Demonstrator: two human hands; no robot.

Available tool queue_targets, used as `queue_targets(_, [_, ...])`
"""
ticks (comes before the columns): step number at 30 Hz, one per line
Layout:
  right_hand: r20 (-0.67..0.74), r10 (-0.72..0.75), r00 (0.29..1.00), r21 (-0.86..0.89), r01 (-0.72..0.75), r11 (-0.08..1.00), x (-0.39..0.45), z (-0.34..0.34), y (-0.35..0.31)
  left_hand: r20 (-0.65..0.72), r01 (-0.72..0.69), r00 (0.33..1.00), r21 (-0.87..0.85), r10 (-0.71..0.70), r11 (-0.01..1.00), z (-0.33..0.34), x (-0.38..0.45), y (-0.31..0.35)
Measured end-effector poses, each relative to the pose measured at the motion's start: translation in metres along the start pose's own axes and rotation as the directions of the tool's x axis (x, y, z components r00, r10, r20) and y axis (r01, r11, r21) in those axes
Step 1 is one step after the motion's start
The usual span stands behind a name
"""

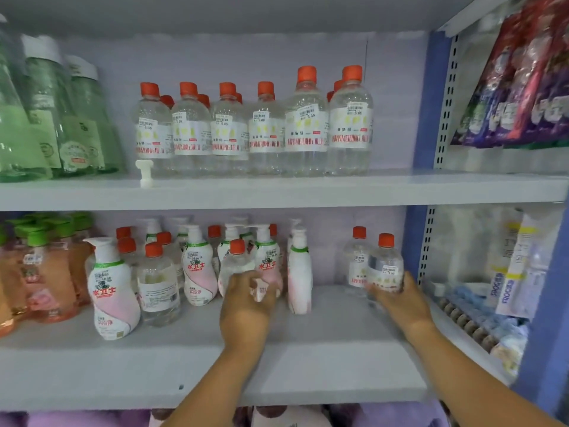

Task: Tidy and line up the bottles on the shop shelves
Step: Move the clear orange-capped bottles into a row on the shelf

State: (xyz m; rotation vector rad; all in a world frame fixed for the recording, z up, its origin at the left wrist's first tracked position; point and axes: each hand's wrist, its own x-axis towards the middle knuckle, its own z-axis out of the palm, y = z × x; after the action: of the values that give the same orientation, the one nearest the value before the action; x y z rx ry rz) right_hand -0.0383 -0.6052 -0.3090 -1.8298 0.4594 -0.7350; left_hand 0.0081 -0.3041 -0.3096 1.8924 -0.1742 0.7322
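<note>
Lower shelf [308, 359] | left hand [246, 306] fingers curled round clear red-capped bottle [237, 263]; right hand [403, 300] fingers wrapped round second clear bottle [385, 266] | risk: crowded pump bottles [298, 272] beside left hand may topple if nudged

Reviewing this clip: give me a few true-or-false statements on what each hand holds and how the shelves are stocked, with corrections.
1. The right hand grips a clear red-capped bottle. True.
2. The left hand rests flat on the lower shelf. False: it grips a red-capped bottle.
3. The upper shelf carries a row of clear bottles with red caps. True.
4. The pump bottles have blue collars. False: green collars.
</note>
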Motion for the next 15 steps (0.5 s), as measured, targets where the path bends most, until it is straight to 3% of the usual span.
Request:
queue_targets(2, [0.007, -0.016, 1.0, -0.008, 0.016, 1.0, 0.0, 0.001, -0.002, -0.184, -0.032, 0.982, 0.071, 0.044, 0.997, -0.011, 0.011, -0.013])
queue_targets(3, [0.018, -0.023, 1.0, -0.017, 0.024, 1.0, -0.001, 0.002, -0.003, -0.196, 0.04, 0.98, 0.063, -0.027, 0.997, -0.016, 0.018, -0.017])
queue_targets(6, [0.07, -0.042, 0.997, -0.064, 0.047, 0.997, -0.007, 0.006, -0.006, -0.003, 0.245, 0.969, -0.054, -0.246, 0.968, -0.023, 0.032, -0.026])
queue_targets(8, [0.12, -0.045, 0.992, -0.092, 0.056, 0.994, -0.013, 0.01, -0.007, 0.109, 0.269, 0.959, -0.081, -0.26, 0.96, -0.024, 0.032, -0.031])
queue_targets(12, [0.194, -0.053, 0.979, -0.127, 0.079, 0.989, -0.026, 0.013, -0.012, 0.204, 0.261, 0.945, -0.001, -0.255, 0.965, -0.033, 0.032, -0.032])
queue_targets(15, [0.206, -0.054, 0.977, -0.081, 0.072, 0.994, -0.046, 0.012, -0.016, 0.29, 0.244, 0.932, -0.053, -0.219, 0.968, -0.048, 0.022, -0.028])
